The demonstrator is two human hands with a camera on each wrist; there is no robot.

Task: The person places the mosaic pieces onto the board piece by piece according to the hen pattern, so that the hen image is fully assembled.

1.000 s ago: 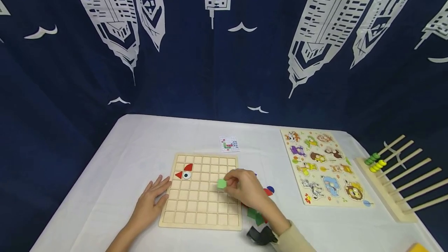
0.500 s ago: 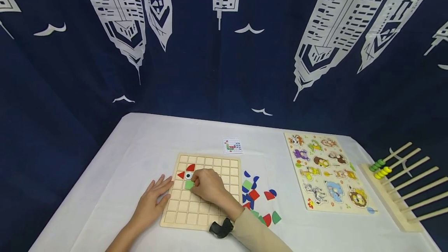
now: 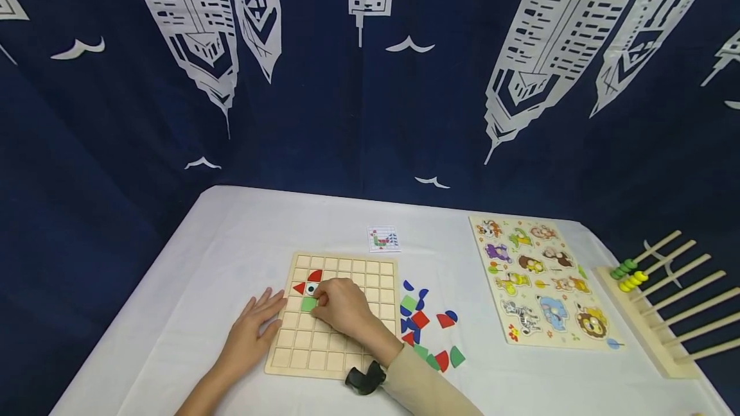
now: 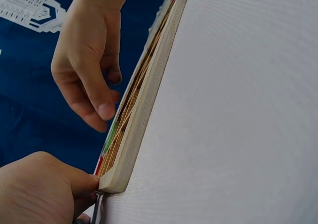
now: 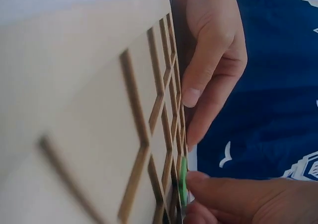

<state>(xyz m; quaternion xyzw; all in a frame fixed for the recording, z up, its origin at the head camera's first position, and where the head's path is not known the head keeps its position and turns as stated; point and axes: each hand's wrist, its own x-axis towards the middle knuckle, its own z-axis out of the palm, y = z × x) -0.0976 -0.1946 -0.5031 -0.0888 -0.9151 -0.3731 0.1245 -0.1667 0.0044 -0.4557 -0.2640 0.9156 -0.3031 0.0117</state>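
At left, your left hand rests with relaxed fingers at the grid board's left edge; next, the green square lies below the eye tile, its right edge pinched by your right hand; rightward, a loose red square.

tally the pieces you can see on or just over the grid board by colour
Red: 2 (quarter circle, triangle)
White: 1 (eye piece)
Green: 1 (square, at the right hand's fingertips)
Total: 4 visible; the hand hides some cells
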